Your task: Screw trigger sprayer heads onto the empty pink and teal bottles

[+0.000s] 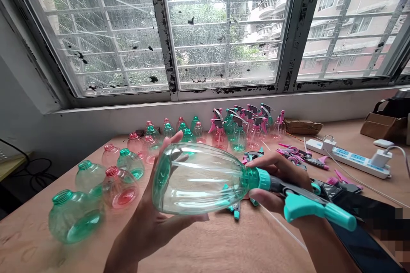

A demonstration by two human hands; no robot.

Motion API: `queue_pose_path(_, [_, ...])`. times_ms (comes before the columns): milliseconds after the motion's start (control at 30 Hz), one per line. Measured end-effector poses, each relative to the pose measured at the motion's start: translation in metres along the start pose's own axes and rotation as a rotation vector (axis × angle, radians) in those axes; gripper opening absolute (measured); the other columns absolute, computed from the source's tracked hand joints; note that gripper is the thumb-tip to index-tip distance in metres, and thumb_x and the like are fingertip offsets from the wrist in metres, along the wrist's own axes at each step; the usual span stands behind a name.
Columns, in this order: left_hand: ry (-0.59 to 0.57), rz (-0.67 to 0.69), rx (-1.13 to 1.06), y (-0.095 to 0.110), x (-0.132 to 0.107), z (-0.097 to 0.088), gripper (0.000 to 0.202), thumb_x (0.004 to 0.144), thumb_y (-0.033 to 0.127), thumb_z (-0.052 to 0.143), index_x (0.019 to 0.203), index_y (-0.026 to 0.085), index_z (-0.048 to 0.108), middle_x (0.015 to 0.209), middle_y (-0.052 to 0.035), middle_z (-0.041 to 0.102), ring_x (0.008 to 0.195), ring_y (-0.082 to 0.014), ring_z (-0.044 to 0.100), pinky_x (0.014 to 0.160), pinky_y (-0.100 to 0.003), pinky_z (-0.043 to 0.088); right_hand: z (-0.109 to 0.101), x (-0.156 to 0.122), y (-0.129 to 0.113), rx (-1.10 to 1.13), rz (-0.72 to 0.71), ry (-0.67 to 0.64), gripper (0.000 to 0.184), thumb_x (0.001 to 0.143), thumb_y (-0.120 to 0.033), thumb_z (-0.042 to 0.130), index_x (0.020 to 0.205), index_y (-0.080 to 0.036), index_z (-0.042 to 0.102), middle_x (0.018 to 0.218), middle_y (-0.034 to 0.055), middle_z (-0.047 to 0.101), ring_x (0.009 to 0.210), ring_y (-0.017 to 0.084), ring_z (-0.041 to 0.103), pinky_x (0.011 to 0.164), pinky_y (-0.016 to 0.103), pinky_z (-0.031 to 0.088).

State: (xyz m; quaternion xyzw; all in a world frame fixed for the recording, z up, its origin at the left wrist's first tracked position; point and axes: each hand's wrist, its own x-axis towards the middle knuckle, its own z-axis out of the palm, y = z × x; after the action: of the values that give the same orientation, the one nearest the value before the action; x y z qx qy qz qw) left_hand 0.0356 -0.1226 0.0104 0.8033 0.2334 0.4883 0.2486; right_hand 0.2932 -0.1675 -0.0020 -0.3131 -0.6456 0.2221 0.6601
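A clear green spray bottle (205,179) lies sideways in the air above the table, its base to the left. My left hand (150,217) wraps round the base end, thumb below and fingers behind. At the neck, the fingers and thumb of my right hand (282,179) close around the teal collar of the trigger sprayer (314,204), which sits on the bottle's mouth. Its teal trigger and nozzle point right and down. Whether the collar is fully threaded I cannot tell. Beneath the bottle, a loose teal sprayer head (235,209) is partly hidden.
Open green bottles (77,217) and red bottles (120,187) stand at the left. Several bottles with sprayers (238,132) are grouped by the window wall. Loose pink sprayer heads (297,155), a white power strip (352,158) and a dark phone (361,243) lie at the right.
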Motion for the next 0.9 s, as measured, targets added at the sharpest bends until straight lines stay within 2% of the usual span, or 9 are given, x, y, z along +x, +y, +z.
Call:
queue_pose_path(133, [-0.009,0.160,-0.047,-0.0034,0.0027,-0.0003,0.098,0.092,0.023,0.075,0.162,0.046,0.011,0.173,-0.0025,0.022,0.152,-0.0319,0.038,0.126,-0.053,0.036,0.0014,-0.0003,-0.0050,0.075,0.060,-0.001,0.034,0.081,-0.056,0.082,0.095,-0.028,0.069,0.066,-0.0025,0.074,0.051,0.014,0.062,0.047,0.022,0.043])
queue_pose_path(200, [-0.019,0.203,-0.073,-0.0039,0.0031,0.0010,0.095,0.095,0.019,0.069,0.161,0.050,0.009,0.172,0.0009,0.025,0.154,-0.0284,0.035,0.126,-0.051,0.034,0.0010,-0.0001,-0.0061,0.080,0.062,-0.009,0.034,0.081,-0.056,0.082,0.095,-0.028,0.069,0.066,-0.0030,0.074,0.051,0.013,0.060,0.047,0.022,0.042])
queue_pose_path(300, [-0.006,0.117,-0.083,-0.0013,0.0024,0.0021,0.111,0.084,0.024,0.084,0.162,0.046,0.008,0.172,-0.0027,0.025,0.153,-0.0314,0.036,0.126,-0.050,0.037,-0.0008,0.0006,-0.0048,0.033,0.051,-0.022,0.031,0.082,-0.051,0.084,0.096,-0.028,0.070,0.068,-0.0029,0.076,0.050,0.011,0.057,0.047,0.022,0.039])
queue_pose_path(400, [0.002,0.041,-0.035,0.0009,0.0017,0.0005,0.125,0.071,0.032,0.095,0.164,0.039,0.011,0.172,-0.0088,0.024,0.152,-0.0384,0.036,0.125,-0.054,0.036,-0.0018,0.0011,-0.0027,0.020,0.049,-0.036,0.032,0.081,-0.050,0.084,0.096,-0.026,0.070,0.069,0.0001,0.077,0.054,0.015,0.063,0.050,0.025,0.044])
queue_pose_path(467, [-0.004,0.052,-0.016,0.0002,0.0016,-0.0010,0.120,0.075,0.032,0.092,0.164,0.038,0.012,0.171,-0.0092,0.025,0.151,-0.0388,0.037,0.124,-0.054,0.038,-0.0015,0.0009,-0.0028,0.039,0.078,-0.037,0.033,0.081,-0.051,0.084,0.095,-0.025,0.069,0.069,0.0008,0.077,0.053,0.017,0.065,0.049,0.026,0.047])
queue_pose_path(567, [0.006,0.141,-0.024,-0.0026,0.0015,-0.0018,0.104,0.087,0.020,0.080,0.163,0.041,0.013,0.171,-0.0067,0.026,0.151,-0.0341,0.039,0.123,-0.052,0.040,-0.0005,0.0003,-0.0046,0.070,0.124,-0.034,0.034,0.081,-0.053,0.083,0.095,-0.026,0.069,0.069,0.0003,0.077,0.050,0.016,0.066,0.045,0.025,0.049])
queue_pose_path(667, [0.002,0.174,-0.024,-0.0027,0.0009,-0.0012,0.102,0.090,0.012,0.072,0.163,0.044,0.008,0.172,-0.0058,0.025,0.153,-0.0316,0.036,0.123,-0.053,0.039,-0.0008,0.0000,-0.0046,0.067,0.111,-0.032,0.034,0.082,-0.054,0.082,0.094,-0.025,0.069,0.069,0.0004,0.076,0.048,0.016,0.066,0.044,0.025,0.050])
queue_pose_path(767, [-0.029,0.090,-0.004,0.0001,0.0001,-0.0013,0.115,0.083,0.021,0.084,0.164,0.040,0.003,0.173,-0.0086,0.020,0.154,-0.0362,0.032,0.123,-0.054,0.039,-0.0019,0.0006,-0.0017,0.028,0.067,-0.034,0.032,0.082,-0.051,0.083,0.094,-0.025,0.069,0.067,0.0007,0.076,0.051,0.017,0.068,0.046,0.025,0.050])
queue_pose_path(900, [-0.024,0.013,0.023,0.0004,-0.0005,-0.0028,0.119,0.077,0.031,0.090,0.164,0.037,0.009,0.173,-0.0102,0.019,0.149,-0.0409,0.040,0.121,-0.056,0.042,-0.0016,0.0011,-0.0010,0.027,0.062,-0.036,0.032,0.081,-0.050,0.084,0.094,-0.025,0.069,0.066,0.0005,0.075,0.052,0.019,0.069,0.047,0.026,0.052])
